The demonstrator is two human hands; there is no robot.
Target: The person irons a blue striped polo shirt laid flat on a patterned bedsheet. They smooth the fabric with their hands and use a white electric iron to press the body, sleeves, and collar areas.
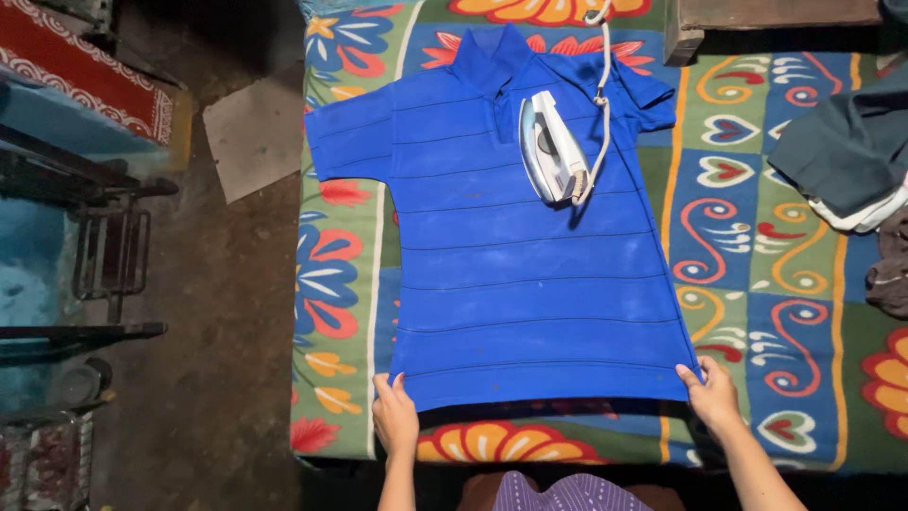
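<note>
A bright blue polo shirt (pixel 511 246) with thin dark stripes lies flat, collar away from me, on a bed covered with a colourful floral sheet (pixel 757 237). My left hand (pixel 394 416) pinches the shirt's bottom left hem corner. My right hand (pixel 711 393) pinches the bottom right hem corner. A white and blue electric iron (pixel 551 149) rests on the shirt's chest near the right sleeve, and its pale cord (pixel 602 85) runs up past the collar.
A pile of dark and white folded clothes (pixel 846 151) lies at the bed's right side. A wooden block (pixel 757 19) stands at the top right. Left of the bed are a dirt floor, a cardboard sheet (pixel 253 132) and metal stands (pixel 104 246).
</note>
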